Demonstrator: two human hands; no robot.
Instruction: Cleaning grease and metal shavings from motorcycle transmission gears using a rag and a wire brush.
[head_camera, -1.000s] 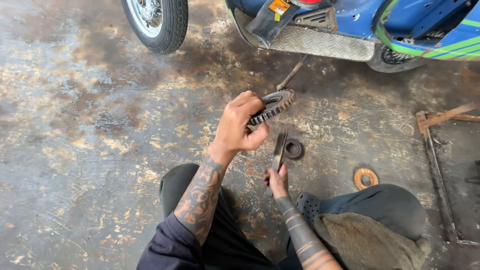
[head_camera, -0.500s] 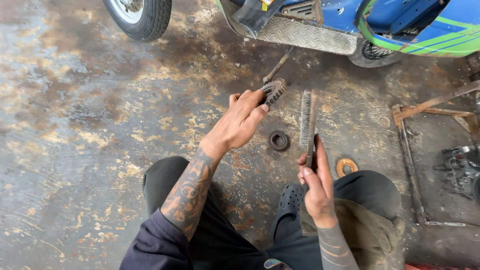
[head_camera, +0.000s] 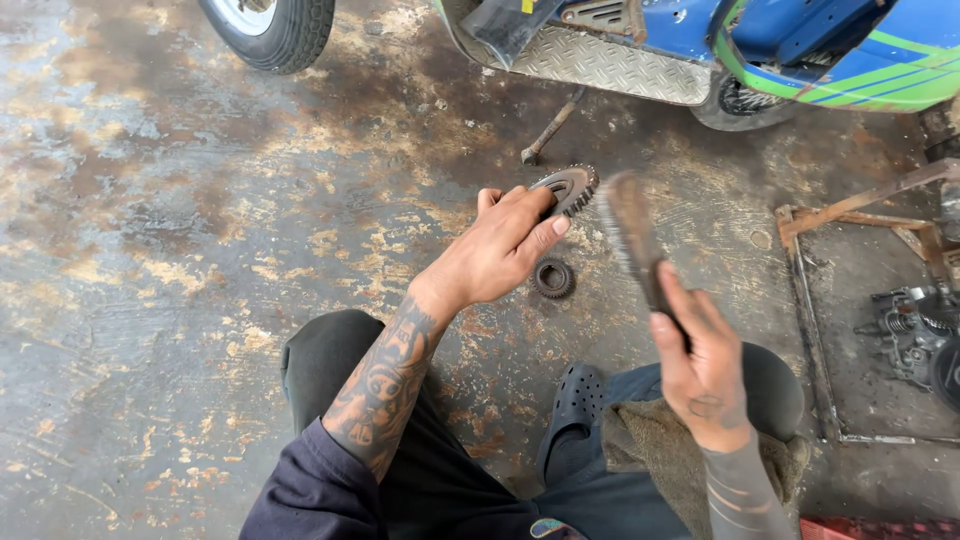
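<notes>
Metal sprocket (head_camera: 568, 187) in left hand (head_camera: 497, 252) (brush (head_camera: 632, 235) in right hand (head_camera: 700, 365)).

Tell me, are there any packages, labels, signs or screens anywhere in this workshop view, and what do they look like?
Sticker: a small yellow patch at the top edge, on the dark panel of the blue vehicle; too small to make out.
Striped decal: green, white and blue bands along the vehicle's body, top right.
No packages, signs or screens show.
</notes>
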